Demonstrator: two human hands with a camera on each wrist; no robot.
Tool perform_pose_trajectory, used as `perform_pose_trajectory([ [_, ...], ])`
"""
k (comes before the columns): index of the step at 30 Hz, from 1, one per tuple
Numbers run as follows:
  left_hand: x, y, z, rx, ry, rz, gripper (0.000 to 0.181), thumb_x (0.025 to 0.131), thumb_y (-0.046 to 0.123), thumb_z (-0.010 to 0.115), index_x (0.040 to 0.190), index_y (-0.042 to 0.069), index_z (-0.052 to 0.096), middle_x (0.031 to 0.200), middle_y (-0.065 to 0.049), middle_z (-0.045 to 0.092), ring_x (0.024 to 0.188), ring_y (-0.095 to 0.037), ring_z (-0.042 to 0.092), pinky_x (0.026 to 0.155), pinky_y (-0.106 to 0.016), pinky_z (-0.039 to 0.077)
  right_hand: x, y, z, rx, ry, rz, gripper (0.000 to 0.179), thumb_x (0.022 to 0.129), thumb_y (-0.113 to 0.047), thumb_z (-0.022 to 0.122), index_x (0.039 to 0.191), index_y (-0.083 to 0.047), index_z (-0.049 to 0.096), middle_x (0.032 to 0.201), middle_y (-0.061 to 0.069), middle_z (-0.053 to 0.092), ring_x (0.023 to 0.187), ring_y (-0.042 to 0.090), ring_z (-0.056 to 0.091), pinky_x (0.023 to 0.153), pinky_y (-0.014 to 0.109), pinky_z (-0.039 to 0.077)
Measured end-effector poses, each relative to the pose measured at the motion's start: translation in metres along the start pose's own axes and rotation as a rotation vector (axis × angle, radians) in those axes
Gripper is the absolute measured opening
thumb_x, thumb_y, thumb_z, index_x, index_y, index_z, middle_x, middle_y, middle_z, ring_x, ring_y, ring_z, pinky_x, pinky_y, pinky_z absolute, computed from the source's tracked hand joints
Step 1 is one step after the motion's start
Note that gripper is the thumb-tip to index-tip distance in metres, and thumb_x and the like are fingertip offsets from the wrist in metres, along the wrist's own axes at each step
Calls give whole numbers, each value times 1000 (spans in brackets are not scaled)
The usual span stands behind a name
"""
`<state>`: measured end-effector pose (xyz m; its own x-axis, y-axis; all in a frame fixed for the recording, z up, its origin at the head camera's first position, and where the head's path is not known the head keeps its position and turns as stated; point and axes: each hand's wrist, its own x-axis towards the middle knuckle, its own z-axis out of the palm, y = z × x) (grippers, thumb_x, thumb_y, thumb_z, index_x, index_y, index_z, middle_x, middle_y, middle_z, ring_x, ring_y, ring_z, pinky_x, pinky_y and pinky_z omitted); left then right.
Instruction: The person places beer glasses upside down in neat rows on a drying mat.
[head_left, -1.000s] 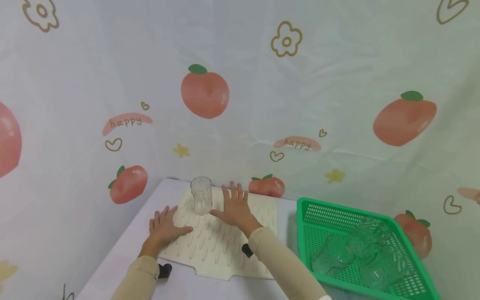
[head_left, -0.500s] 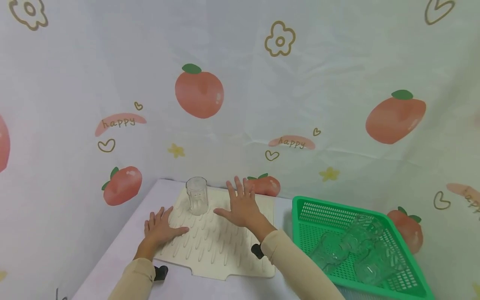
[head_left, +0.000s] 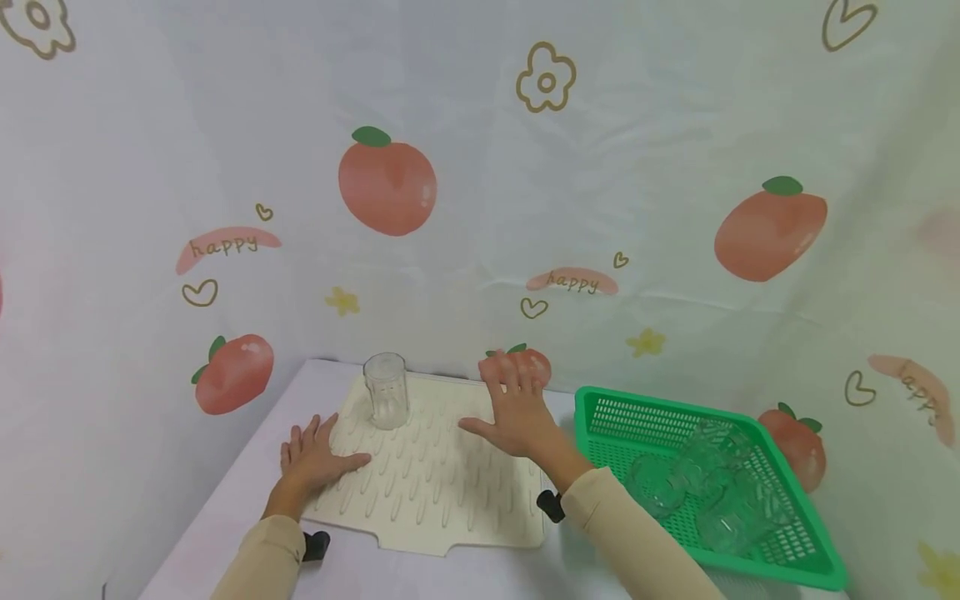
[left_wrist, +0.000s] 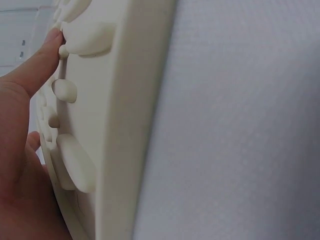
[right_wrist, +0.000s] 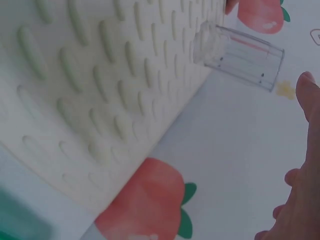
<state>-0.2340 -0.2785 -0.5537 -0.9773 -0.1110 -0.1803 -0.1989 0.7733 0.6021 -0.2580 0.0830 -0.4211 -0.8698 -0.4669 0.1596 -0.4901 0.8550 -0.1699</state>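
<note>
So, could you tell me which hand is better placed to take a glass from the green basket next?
Probably the right hand: it is open and empty, nearer the green basket and the glasses inside. The left hand is at the left edge of the mat.

The white backdrop (head_left: 480, 208) reads "happy" in 3 places.

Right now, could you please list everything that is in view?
Ridged mat: one, cream, on the table
Glass: one, clear, upright on the mat's back left
Basket: one, green, right of the mat
Basket glasses: three, clear, inside the basket
Table: one, white, under mat and basket
Backdrop: apparently one, white, fruit-printed, behind the table
Wrist devices: two, black, one by each wrist
Sleeves: two, beige, on the forearms
Left hand: one, bare, at the mat's left edge
Right hand: one, bare, near the mat's back right corner
</note>
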Motion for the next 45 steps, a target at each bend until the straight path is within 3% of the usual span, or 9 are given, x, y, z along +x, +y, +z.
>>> perform_pose_trajectory([
  [5, -1, 2, -3, -15, -13, -3, 126, 72, 71, 77, 162, 8, 15, 168, -30, -4, 152, -58, -19, 117, -74, -15, -12, 14, -10, -38, 51, -29, 87, 92, -65, 61, 156, -13, 35, 169, 19, 15, 157, 45, 12, 123, 70, 17],
  [14, 3, -2, 0, -17, 6, 11, 134, 67, 82, 72, 162, 6, 15, 168, -31, -4, 151, -58, -20, 117, -74, -18, -33, 27, -35, -14, -3, 5, 90, 93, -68, 58, 161, -16, 29, 171, 16, 15, 159, 43, 12, 122, 73, 16],
  [21, -2, 4, -4, -25, 4, 8, 127, 71, 74, 76, 161, 7, 17, 167, -31, -2, 152, -59, -17, 117, -74, -15, -52, 40, -50, -32, 15, 17, 92, 92, -64, 61, 162, -16, 27, 170, 15, 22, 158, 45, 16, 122, 72, 18],
  [27, -5, 7, -8, -2, -17, -2, 123, 76, 68, 77, 162, 5, 14, 167, -33, -4, 151, -60, -17, 117, -75, -14, -70, 56, -54, -76, 29, 37, 85, 91, -63, 64, 157, -16, 39, 167, 18, 28, 156, 47, 20, 120, 73, 22],
  [36, -4, 6, -6, 9, -28, -8, 123, 77, 67, 76, 162, 5, 13, 167, -32, -4, 151, -60, -17, 117, -75, -14, -101, 80, -66, -77, 35, 36, 85, 88, -57, 72, 154, -11, 43, 163, 21, 33, 151, 51, 25, 116, 69, 32],
  [45, -5, 5, -5, -1, -12, 4, 124, 75, 68, 76, 162, 4, 15, 167, -33, -3, 151, -60, -16, 117, -75, -14, -130, 107, -70, -8, -12, 83, 89, 86, -60, 73, 155, -16, 41, 161, 20, 33, 146, 52, 31, 98, 68, 50],
])
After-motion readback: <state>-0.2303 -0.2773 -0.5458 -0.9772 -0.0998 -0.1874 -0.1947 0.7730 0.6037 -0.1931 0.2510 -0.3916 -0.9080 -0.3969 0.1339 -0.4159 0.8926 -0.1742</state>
